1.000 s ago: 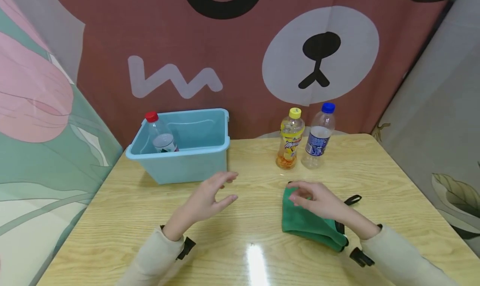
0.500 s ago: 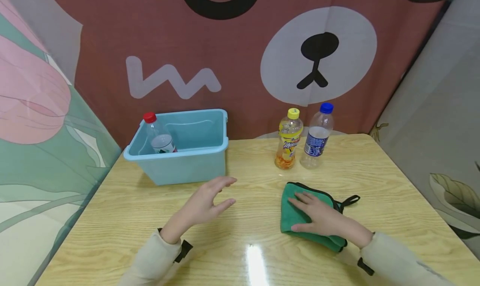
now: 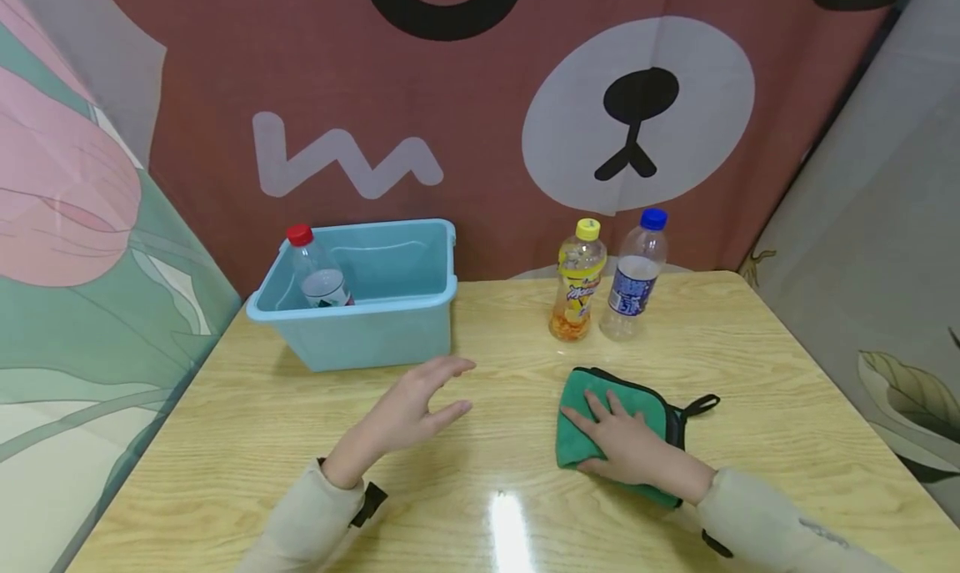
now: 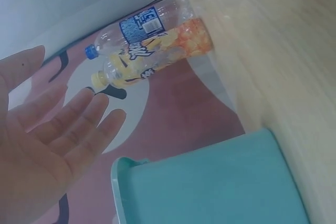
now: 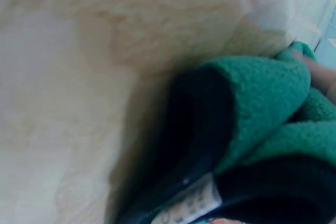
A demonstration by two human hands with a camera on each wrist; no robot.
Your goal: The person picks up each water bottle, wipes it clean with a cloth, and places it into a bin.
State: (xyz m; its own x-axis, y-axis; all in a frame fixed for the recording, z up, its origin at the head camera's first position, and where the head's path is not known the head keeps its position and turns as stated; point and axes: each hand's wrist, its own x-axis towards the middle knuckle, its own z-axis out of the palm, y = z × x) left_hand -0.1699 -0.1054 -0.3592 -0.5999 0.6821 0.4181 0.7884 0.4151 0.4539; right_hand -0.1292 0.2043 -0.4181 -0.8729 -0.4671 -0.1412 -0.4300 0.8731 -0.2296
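Observation:
A folded green cloth (image 3: 645, 406) with black edging and a black loop lies on the right half of the table. My right hand (image 3: 622, 448) rests flat on it with the fingers spread. In the right wrist view the cloth's folds (image 5: 268, 87) fill the right side, and only a bit of the hand shows at the edge. Over the table, left of the cloth, hovers my left hand (image 3: 412, 402), its fingers relaxed and holding nothing. The left wrist view shows that palm (image 4: 47, 140) apart from the bin and bottles.
A light blue bin (image 3: 375, 335) stands at the back left, with a red-capped bottle (image 3: 318, 277) leaning inside. Behind the cloth are a yellow-capped bottle (image 3: 577, 285) and a blue-capped bottle (image 3: 636, 281), both upright. A printed curtain (image 3: 480, 156) hangs along the table's back edge.
My right hand has come down from above the cloth, spread its fingers and laid them on it. The cloth has shifted slightly left. My left hand has hardly moved.

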